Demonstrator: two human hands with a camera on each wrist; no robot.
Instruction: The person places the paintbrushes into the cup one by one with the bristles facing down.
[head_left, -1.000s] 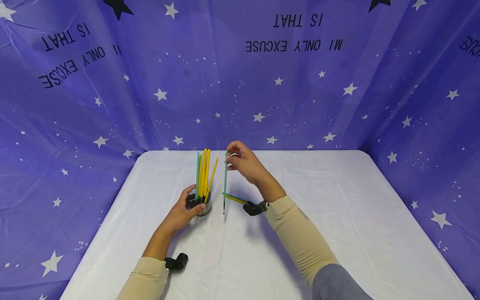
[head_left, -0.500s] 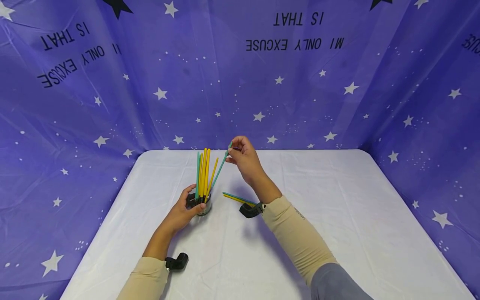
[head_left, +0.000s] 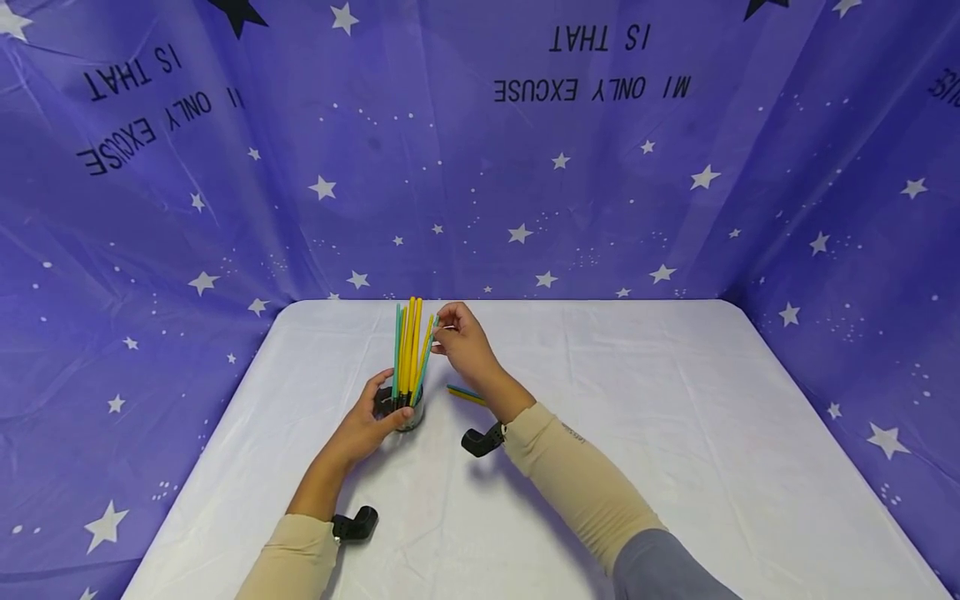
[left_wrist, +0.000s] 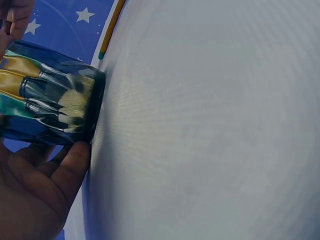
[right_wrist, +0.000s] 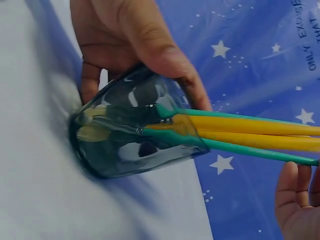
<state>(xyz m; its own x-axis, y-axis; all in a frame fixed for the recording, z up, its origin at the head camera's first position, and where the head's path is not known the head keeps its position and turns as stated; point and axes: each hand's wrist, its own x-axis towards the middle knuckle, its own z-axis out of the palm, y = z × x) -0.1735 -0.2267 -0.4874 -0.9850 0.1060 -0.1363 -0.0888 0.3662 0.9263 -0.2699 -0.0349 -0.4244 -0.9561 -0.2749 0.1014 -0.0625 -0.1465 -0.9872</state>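
A clear glass (right_wrist: 145,155) stands on the table, holding several paintbrushes, bristles down, with yellow and green handles (head_left: 408,354). My left hand (head_left: 367,429) grips the glass, thumb on the near side and fingers on the far side. At the right of the bunch, my right hand (head_left: 471,350) pinches the upper end of a slim green paintbrush (right_wrist: 250,151). That brush leans to the right, its lower end inside the glass. Pale bristles (left_wrist: 77,102) show through the glass wall in the left wrist view.
A yellow and a green handle (head_left: 467,394) lie on the white tabletop (head_left: 637,417) right of the glass, partly hidden by my right forearm. Black wrist cameras (head_left: 480,440) stick out from both sleeves. A purple star-printed curtain (head_left: 480,150) borders the table.
My right hand has carried the green paintbrush leftward from beside the glass, tilted it and lowered its bristle end inside. The left hand and the glass have stayed in place.
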